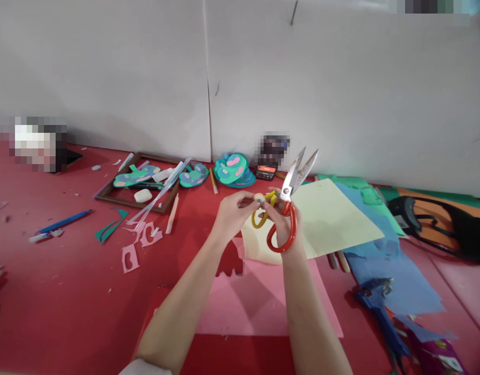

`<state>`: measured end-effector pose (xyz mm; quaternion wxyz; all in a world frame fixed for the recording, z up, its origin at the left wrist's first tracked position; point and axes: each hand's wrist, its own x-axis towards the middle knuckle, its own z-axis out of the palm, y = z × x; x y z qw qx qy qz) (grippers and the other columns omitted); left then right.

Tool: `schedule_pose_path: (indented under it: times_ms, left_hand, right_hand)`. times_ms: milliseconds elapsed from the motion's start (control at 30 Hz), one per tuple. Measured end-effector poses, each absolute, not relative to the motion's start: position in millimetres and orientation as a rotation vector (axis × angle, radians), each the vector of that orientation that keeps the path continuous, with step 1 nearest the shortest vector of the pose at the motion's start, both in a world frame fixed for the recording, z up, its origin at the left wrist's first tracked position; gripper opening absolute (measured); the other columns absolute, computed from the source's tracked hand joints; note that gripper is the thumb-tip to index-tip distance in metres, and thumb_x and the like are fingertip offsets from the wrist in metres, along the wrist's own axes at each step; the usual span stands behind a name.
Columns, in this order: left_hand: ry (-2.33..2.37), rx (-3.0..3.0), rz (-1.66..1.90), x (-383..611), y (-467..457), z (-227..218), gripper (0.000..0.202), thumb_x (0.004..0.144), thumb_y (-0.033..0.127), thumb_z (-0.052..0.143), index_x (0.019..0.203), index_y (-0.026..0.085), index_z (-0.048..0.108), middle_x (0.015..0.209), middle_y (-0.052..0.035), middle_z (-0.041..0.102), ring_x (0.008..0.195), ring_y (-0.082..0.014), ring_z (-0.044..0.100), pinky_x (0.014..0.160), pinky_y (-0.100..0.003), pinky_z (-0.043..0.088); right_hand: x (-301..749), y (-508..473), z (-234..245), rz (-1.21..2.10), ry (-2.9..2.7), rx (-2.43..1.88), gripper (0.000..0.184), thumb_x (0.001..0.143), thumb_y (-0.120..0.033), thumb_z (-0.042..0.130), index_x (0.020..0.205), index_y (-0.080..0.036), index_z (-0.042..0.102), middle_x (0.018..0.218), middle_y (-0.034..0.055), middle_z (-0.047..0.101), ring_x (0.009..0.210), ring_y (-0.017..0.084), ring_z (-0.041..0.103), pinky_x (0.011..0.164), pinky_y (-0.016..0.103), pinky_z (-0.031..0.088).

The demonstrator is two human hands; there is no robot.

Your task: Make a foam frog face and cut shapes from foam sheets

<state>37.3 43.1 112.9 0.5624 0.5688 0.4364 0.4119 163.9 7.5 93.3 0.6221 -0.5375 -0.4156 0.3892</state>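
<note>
My left hand [237,211] is closed, thumb and fingertips pinching a small round cream-coloured piece [259,198]. Its exact kind is too small to make out. Scissors [287,191] with one red and one yellow handle loop hang on my right hand [283,221], which is closed around them. Their blades point up, away from me, and stand apart with nothing between them. The right fingertips meet the left ones at the cream piece. Under both hands lie a pale yellow sheet [333,219] and a pink sheet [255,307] with a ragged cut edge.
Decorated teal cut-outs [234,169] and a phone [267,172] stand by the white wall. A brown frame [156,207] holds a white eraser [143,196] and strips. Pink scraps [130,258] and a blue pen [65,221] lie left; a blue glue gun [384,312] lies right.
</note>
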Motion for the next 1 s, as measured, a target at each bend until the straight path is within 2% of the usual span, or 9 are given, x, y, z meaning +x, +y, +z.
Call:
schedule_pose_path:
  times_ms: [233, 433, 600, 767, 900, 1000]
  left_hand:
    - [1.020, 1.366, 0.983, 35, 44, 112, 0.019, 0.072, 0.033, 0.064, 0.082, 0.016, 0.065, 0.078, -0.0032, 0.068, 0.075, -0.0167, 0.064, 0.066, -0.026, 0.048]
    - [1.003, 1.406, 1.053, 20, 47, 119, 0.016, 0.072, 0.027, 0.063, 0.083, 0.016, 0.065, 0.081, -0.0033, 0.068, 0.076, -0.0162, 0.064, 0.072, -0.027, 0.050]
    - [0.986, 1.438, 1.118, 9, 47, 128, 0.014, 0.073, 0.025, 0.062, 0.084, 0.016, 0.065, 0.082, -0.0040, 0.068, 0.078, -0.0160, 0.064, 0.076, -0.028, 0.049]
    - [0.966, 1.436, 1.151, 11, 44, 128, 0.015, 0.073, 0.027, 0.062, 0.083, 0.015, 0.063, 0.080, -0.0039, 0.067, 0.077, -0.0162, 0.064, 0.073, -0.028, 0.049]
    - [0.954, 1.448, 1.160, 15, 35, 131, 0.015, 0.074, 0.028, 0.062, 0.083, 0.016, 0.063, 0.081, -0.0037, 0.068, 0.078, -0.0159, 0.064, 0.074, -0.028, 0.050]
    - [0.957, 1.491, 1.151, 14, 27, 135, 0.013, 0.075, 0.027, 0.061, 0.083, 0.017, 0.064, 0.081, -0.0029, 0.068, 0.078, -0.0150, 0.064, 0.072, -0.026, 0.050]
  right_hand:
    - [161, 7, 94, 0.902, -0.945, -1.256, 0.040, 0.071, -0.037, 0.068, 0.107, -0.022, 0.058, 0.090, 0.0023, 0.059, 0.081, 0.018, 0.059, 0.064, 0.033, 0.056]
    - [155, 3, 97, 1.001, -0.960, -1.206, 0.033, 0.077, -0.045, 0.059, 0.100, -0.022, 0.057, 0.074, -0.0020, 0.052, 0.064, 0.012, 0.053, 0.057, 0.026, 0.048]
    - [144, -18, 90, 1.110, -1.043, -1.248, 0.038, 0.079, -0.048, 0.055, 0.107, -0.022, 0.055, 0.069, -0.0029, 0.050, 0.059, 0.011, 0.049, 0.056, 0.025, 0.044]
    - [127, -45, 73, 1.155, -0.967, -1.294, 0.030, 0.082, -0.048, 0.051, 0.095, -0.021, 0.054, 0.058, -0.0055, 0.044, 0.050, 0.010, 0.042, 0.050, 0.024, 0.038]
    - [117, -57, 64, 1.100, -1.016, -1.298, 0.023, 0.082, -0.043, 0.054, 0.092, -0.022, 0.053, 0.075, -0.0021, 0.050, 0.062, 0.011, 0.047, 0.059, 0.025, 0.042]
    - [114, -60, 60, 1.115, -1.064, -1.197, 0.023, 0.082, -0.040, 0.055, 0.097, -0.023, 0.053, 0.088, 0.0007, 0.051, 0.068, 0.012, 0.048, 0.063, 0.027, 0.043]
